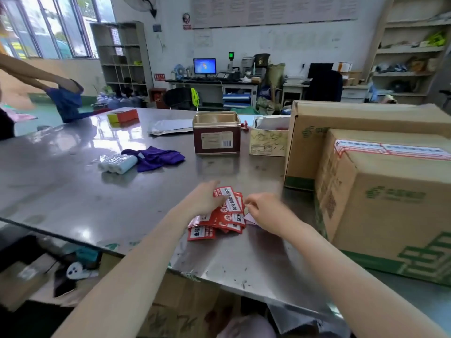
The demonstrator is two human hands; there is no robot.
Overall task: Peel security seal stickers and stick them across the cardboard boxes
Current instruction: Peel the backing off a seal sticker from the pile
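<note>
- Head view: both bare forearms reach forward over the near edge of the table [73, 191] and meet at a loose pile of red and white stickers [219, 220].
- The left hand [203, 198] lies on the left part of the pile, fingers spread and fairly straight, pressing the top sheet flat.
- The right hand [266, 211] is at the right edge of the pile, its fingers curled and pinching at the edge of a sticker; the exact contact is blurred.
- The stickers carry black Chinese characters on white fields; the writing is too blurred to read surely.
- Just right of the hands stands a closed box [390, 198] with green printed marks and a red and white seal [390, 150] stuck across its top. A larger box [305, 142] stands behind it, touching or nearly so.
- Farther on the table are a dark red tin [216, 140] with a barcode label, a purple cloth [156, 157] and a roll pack [117, 163].
- The table is grey shiny metal, scratched. Far in the room are desks, a lit monitor [204, 66] and shelves.
</note>
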